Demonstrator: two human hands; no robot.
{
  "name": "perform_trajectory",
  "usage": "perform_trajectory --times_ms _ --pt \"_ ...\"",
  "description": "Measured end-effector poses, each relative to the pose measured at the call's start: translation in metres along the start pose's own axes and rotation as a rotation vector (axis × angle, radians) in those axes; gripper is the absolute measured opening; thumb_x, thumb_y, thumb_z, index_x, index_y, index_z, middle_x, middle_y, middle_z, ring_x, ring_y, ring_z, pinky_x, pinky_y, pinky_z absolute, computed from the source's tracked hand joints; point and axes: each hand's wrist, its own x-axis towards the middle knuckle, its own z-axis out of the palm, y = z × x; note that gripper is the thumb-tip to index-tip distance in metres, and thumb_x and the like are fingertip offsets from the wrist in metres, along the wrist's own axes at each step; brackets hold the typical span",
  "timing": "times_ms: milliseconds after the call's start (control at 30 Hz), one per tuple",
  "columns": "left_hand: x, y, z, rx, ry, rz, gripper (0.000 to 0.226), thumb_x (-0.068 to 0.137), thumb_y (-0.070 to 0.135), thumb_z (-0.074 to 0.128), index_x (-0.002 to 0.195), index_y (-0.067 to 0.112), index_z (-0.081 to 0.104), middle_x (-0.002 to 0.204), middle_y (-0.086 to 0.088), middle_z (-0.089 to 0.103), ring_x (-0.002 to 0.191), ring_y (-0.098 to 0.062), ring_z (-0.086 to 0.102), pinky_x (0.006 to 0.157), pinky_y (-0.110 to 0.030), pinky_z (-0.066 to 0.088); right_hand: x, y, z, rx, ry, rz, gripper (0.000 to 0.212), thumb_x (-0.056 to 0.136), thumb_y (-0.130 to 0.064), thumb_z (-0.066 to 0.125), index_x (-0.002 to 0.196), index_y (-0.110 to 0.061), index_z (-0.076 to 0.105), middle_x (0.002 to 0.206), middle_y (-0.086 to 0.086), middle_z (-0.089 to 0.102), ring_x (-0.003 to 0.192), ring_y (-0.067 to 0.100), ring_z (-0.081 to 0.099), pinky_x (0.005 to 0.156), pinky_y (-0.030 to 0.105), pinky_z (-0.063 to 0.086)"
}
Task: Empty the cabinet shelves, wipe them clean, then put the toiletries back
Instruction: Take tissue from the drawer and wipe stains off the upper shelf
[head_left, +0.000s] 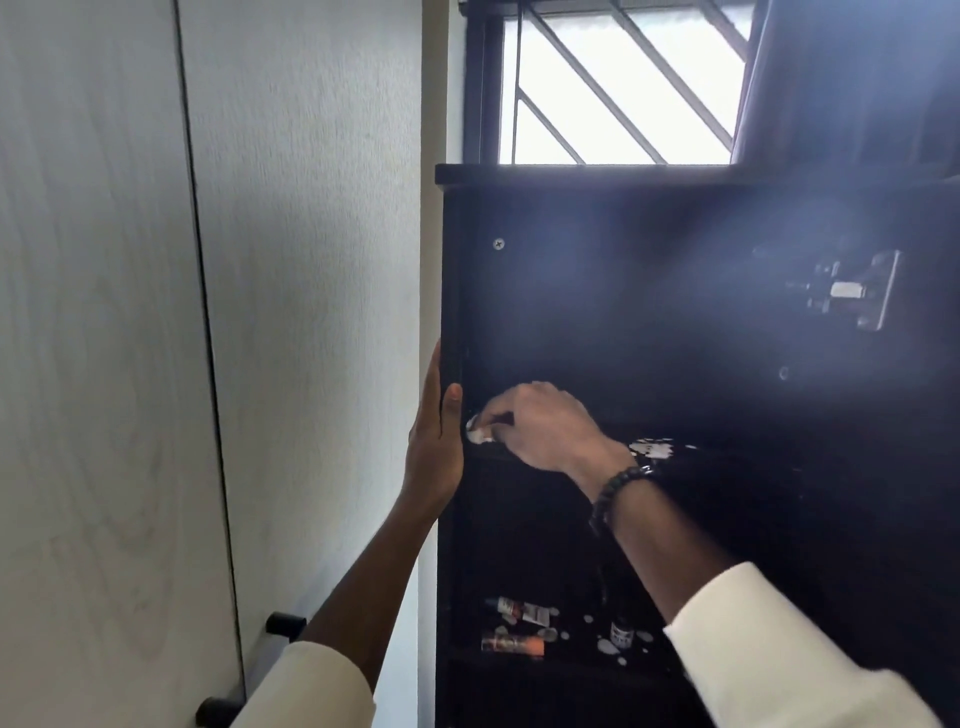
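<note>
A dark cabinet (597, 291) stands open in front of me. My right hand (540, 423) reaches onto its upper shelf at the left end, closed on a small white cloth (475, 434) that is mostly hidden by the fingers. My left hand (434, 441) lies flat, fingers straight, against the cabinet's left outer edge, thumb hooked around the front. White smears (652, 448) mark the shelf behind my right wrist. On the lower shelf lie small toiletry tubes (522, 613) (514, 644) and a small dark bottle (621, 631) among white blobs.
A pale wardrobe door (208, 312) with a black handle (283, 623) fills the left. A barred window (618, 88) sits above the cabinet. A metal hinge (852, 291) is fixed to the cabinet's right inner side. Glare washes out the upper right.
</note>
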Motion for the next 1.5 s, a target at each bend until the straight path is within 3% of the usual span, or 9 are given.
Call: perform_trajectory --times_ms 167,300,433,633,867,1000,1100,1267,1500 --pt "-0.002 -0.003 -0.001 0.015 -0.003 0.015 0.039 0.100 0.046 0.024 0.135 0.059 0.013 0.154 0.028 0.011 0.143 -0.001 0.016 0.117 -0.035 0.021 -0.022 0.036 -0.048 -0.124 -0.165 0.084 0.016 0.084 -0.054 0.065 0.098 -0.050 0.071 0.102 -0.024 0.070 0.100 0.006 0.061 0.088 0.029 0.049" --pt "-0.004 -0.007 0.003 0.023 0.026 0.023 0.047 0.096 0.055 0.022 0.141 0.057 0.009 0.162 0.016 0.015 0.148 -0.016 0.022 0.118 -0.047 0.027 -0.031 0.070 -0.049 -0.201 -0.045 0.281 0.012 0.086 -0.045 0.066 0.094 -0.050 0.072 0.103 -0.018 0.072 0.097 0.012 0.066 0.081 0.027 0.051" --pt "-0.005 -0.004 0.004 0.038 0.042 0.012 0.051 0.097 0.053 0.022 0.147 0.047 0.010 0.162 0.014 0.016 0.147 -0.018 0.025 0.117 -0.047 0.030 -0.022 0.048 -0.021 -0.110 0.047 0.139 0.013 0.086 -0.042 0.066 0.096 -0.047 0.073 0.107 -0.020 0.071 0.104 0.012 0.065 0.091 0.033 0.052" --pt "-0.005 0.000 -0.003 0.064 -0.022 0.002 0.051 0.095 0.051 0.022 0.144 0.049 0.007 0.162 0.012 0.018 0.146 -0.020 0.028 0.114 -0.044 0.030 -0.047 0.064 -0.055 -0.087 -0.124 0.162 0.014 0.085 -0.044 0.068 0.095 -0.053 0.070 0.099 -0.023 0.071 0.096 0.006 0.063 0.090 0.033 0.052" --pt "-0.005 -0.003 -0.002 0.079 -0.012 -0.006 0.057 0.093 0.060 0.020 0.146 0.048 0.007 0.162 0.012 0.016 0.147 -0.022 0.026 0.117 -0.052 0.028 -0.048 0.048 -0.019 -0.050 0.108 0.098 0.013 0.087 -0.052 0.062 0.099 -0.055 0.067 0.106 -0.028 0.069 0.103 0.004 0.063 0.094 0.035 0.050" --pt "-0.011 0.005 -0.001 0.125 0.100 0.006 0.054 0.099 0.042 0.033 0.151 0.032 0.025 0.157 0.001 0.032 0.142 -0.023 0.036 0.114 -0.041 0.036 -0.069 0.056 -0.029 -0.079 0.129 0.095 0.017 0.089 -0.048 0.062 0.105 -0.050 0.068 0.112 -0.023 0.068 0.106 0.008 0.060 0.093 0.035 0.045" --pt "-0.028 0.014 0.004 0.252 0.376 0.305 0.035 0.097 0.014 0.053 0.132 0.009 0.055 0.128 -0.014 0.054 0.120 -0.016 0.048 0.101 -0.010 0.038 -0.089 0.077 -0.052 -0.124 0.089 0.163 0.017 0.086 -0.049 0.066 0.103 -0.050 0.070 0.113 -0.022 0.068 0.108 0.010 0.060 0.093 0.035 0.043" --pt "-0.039 0.016 0.025 0.448 -0.237 0.506 0.029 0.098 0.026 0.051 0.125 0.018 0.058 0.122 0.003 0.058 0.113 -0.009 0.054 0.101 -0.028 0.045 -0.097 0.101 -0.082 -0.159 -0.047 0.322 0.013 0.086 -0.048 0.066 0.098 -0.050 0.071 0.109 -0.023 0.069 0.109 0.011 0.060 0.097 0.037 0.044" --pt "0.005 0.013 0.033 0.526 -0.330 0.273 0.032 0.102 0.035 0.042 0.124 0.021 0.061 0.122 0.004 0.059 0.114 -0.014 0.055 0.100 -0.032 0.044 -0.075 0.100 -0.063 -0.224 0.043 0.379 0.021 0.090 -0.037 0.059 0.103 -0.049 0.071 0.120 -0.018 0.067 0.116 0.019 0.060 0.097 0.037 0.048"
